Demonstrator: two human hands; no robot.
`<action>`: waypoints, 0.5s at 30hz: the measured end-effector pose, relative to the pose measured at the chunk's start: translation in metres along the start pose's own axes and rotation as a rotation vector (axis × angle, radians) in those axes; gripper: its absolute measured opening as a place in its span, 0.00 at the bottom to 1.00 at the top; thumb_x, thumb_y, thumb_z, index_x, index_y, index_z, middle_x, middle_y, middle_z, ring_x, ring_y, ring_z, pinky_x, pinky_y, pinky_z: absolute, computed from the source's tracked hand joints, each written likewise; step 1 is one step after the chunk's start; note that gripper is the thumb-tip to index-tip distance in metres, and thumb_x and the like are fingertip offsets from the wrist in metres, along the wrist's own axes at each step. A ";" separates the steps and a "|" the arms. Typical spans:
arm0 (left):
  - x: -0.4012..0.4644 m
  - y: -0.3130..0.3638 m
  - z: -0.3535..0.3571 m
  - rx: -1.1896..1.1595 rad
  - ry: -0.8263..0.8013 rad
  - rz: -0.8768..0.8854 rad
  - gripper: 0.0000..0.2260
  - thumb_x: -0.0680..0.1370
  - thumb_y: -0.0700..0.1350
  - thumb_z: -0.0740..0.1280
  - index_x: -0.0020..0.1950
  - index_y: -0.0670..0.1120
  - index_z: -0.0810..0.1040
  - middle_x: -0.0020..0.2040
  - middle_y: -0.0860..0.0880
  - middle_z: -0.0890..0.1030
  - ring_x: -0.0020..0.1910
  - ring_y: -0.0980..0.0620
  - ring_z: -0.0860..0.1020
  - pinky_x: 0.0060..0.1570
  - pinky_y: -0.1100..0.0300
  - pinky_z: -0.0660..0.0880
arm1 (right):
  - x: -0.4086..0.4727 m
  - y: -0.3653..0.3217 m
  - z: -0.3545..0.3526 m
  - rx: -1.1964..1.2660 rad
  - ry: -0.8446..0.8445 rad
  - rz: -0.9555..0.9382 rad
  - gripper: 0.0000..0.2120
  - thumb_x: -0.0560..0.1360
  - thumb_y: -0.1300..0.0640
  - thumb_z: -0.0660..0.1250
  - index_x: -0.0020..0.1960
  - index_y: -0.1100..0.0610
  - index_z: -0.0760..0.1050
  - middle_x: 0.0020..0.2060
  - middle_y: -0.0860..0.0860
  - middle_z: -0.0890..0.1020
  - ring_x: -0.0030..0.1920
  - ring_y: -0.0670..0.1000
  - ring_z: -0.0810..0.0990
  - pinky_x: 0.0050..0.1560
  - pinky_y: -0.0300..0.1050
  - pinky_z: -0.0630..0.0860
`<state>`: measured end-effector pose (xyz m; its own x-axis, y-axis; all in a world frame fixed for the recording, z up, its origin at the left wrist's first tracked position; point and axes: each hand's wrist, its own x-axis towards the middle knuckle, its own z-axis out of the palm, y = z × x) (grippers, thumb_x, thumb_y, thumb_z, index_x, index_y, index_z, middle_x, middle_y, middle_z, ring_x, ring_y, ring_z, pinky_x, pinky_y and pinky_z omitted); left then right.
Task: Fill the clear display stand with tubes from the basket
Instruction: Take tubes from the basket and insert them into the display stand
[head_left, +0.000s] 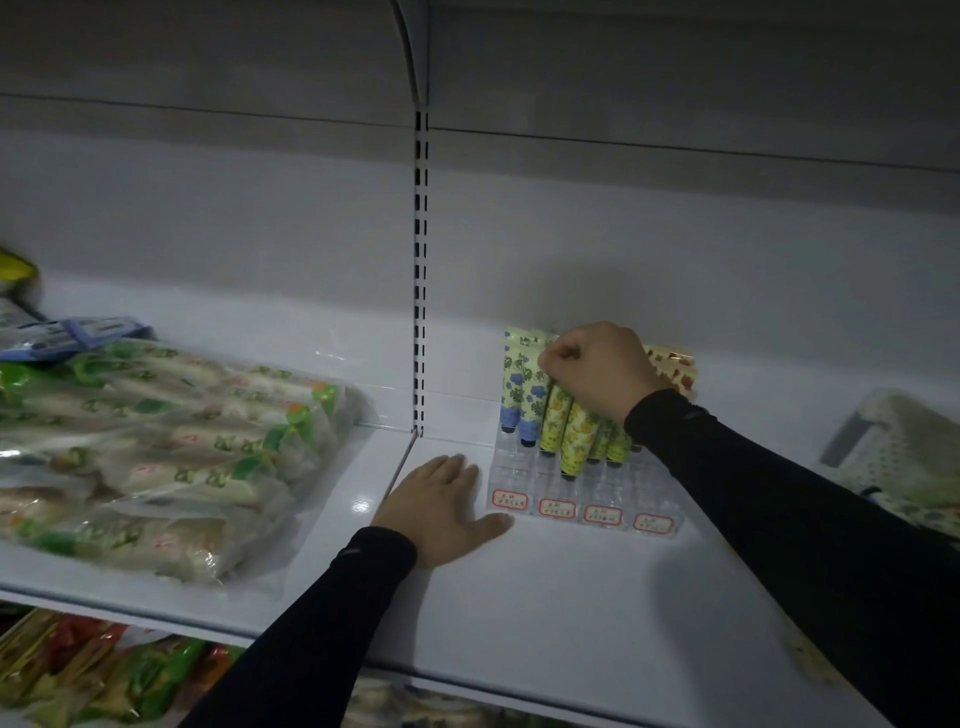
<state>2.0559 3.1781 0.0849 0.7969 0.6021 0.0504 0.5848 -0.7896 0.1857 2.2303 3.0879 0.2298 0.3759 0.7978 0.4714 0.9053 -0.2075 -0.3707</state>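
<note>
Now, on my far left, clear bags of packaged food (156, 457) lie piled on the white shelf (545, 597). My left hand (441, 506) rests flat on the shelf, fingers straight and slightly spread, thumb touching the near left corner of the clear display stand (524, 475). In the stand, blue-flowered tubes (522, 389) stand upright at the left, with yellow-green tubes (563, 426) just to their right. My right hand (597, 371) sits above those, fingers curled tight and pinching the top of a tube. Orange-patterned tubes (675, 366) show behind that hand. A pale basket (893, 447) sits at the far right.
</note>
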 end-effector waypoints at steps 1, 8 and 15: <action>0.000 0.000 0.001 -0.002 0.001 -0.002 0.42 0.74 0.73 0.51 0.79 0.47 0.54 0.80 0.47 0.52 0.78 0.50 0.49 0.76 0.55 0.48 | -0.001 0.000 0.002 -0.008 0.011 -0.012 0.13 0.77 0.53 0.65 0.43 0.61 0.83 0.46 0.48 0.85 0.42 0.47 0.81 0.44 0.36 0.72; 0.000 -0.001 0.001 -0.004 0.022 0.013 0.40 0.75 0.73 0.52 0.78 0.47 0.57 0.80 0.47 0.54 0.78 0.50 0.51 0.75 0.55 0.49 | 0.003 0.005 0.004 -0.054 0.052 -0.047 0.17 0.76 0.55 0.67 0.32 0.63 0.79 0.36 0.51 0.84 0.38 0.47 0.78 0.44 0.41 0.75; 0.002 -0.003 0.003 -0.005 0.032 0.015 0.41 0.74 0.74 0.51 0.78 0.48 0.57 0.79 0.48 0.55 0.78 0.50 0.52 0.75 0.55 0.51 | -0.001 0.006 0.000 -0.053 0.057 -0.040 0.17 0.77 0.54 0.67 0.38 0.66 0.80 0.32 0.47 0.75 0.36 0.42 0.70 0.41 0.37 0.64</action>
<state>2.0565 3.1813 0.0815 0.8003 0.5936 0.0844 0.5720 -0.7981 0.1897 2.2352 3.0863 0.2274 0.3490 0.7725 0.5305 0.9282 -0.2072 -0.3090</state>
